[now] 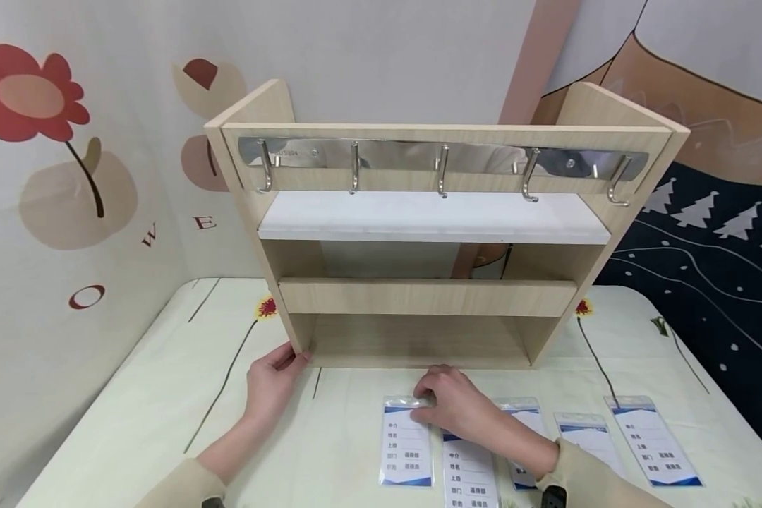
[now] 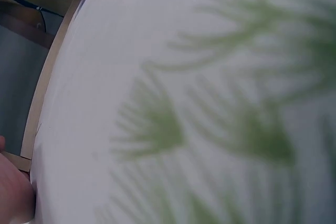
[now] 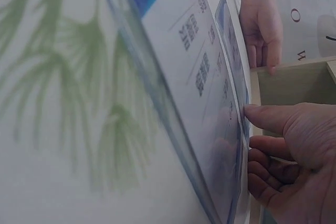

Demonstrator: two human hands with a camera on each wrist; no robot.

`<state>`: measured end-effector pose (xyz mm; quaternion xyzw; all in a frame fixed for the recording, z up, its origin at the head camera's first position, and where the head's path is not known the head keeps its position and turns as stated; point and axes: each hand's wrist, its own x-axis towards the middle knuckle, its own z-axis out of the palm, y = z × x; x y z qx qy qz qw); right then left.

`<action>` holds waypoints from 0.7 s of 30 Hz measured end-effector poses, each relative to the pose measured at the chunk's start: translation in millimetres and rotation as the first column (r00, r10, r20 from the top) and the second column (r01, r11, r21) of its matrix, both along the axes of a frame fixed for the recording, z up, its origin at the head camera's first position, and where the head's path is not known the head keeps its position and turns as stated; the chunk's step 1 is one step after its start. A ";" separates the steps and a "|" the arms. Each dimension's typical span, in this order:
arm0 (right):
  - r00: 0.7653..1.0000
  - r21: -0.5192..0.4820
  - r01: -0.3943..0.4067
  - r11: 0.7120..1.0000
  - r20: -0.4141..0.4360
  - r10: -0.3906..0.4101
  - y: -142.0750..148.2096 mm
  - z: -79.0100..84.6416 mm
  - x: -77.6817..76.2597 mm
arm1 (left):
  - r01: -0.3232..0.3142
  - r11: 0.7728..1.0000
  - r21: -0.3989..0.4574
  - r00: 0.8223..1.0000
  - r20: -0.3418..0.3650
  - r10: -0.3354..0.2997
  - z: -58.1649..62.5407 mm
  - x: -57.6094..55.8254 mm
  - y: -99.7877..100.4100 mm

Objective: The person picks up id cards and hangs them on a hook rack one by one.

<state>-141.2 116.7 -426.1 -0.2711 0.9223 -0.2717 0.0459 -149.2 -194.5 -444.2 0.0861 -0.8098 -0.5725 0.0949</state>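
A pale wooden shelf unit with a white board across its middle stands on the table. My left hand holds its lower left corner, thumb on the front edge. Just in front of the base, my right hand reaches over a row of clear-sleeved badge cards. Its thumb and bent forefinger lie apart at the top edge of the leftmost badge card. Partly under the right wrist is a second badge card. In the right wrist view, the thumb meets a card's end.
Several metal hooks hang on a strip along the shelf's top rail. More badge cards lie to the right, including one at the far right. A flower-printed cloth covers the table, with patterned curtains behind and beside it.
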 end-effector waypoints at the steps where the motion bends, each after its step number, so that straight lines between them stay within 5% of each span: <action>1: 1.000 0.002 0.000 1.000 0.005 0.000 0.3 1.0 0.5 | -0.003 1.000 0.004 1.000 -0.002 0.003 -0.1 0.2 0.5; 21: 0.998 -0.019 0.046 0.999 0.053 -0.045 -3.5 5.2 1.9 | -0.070 0.996 0.048 0.997 0.032 0.068 -2.7 0.9 -1.2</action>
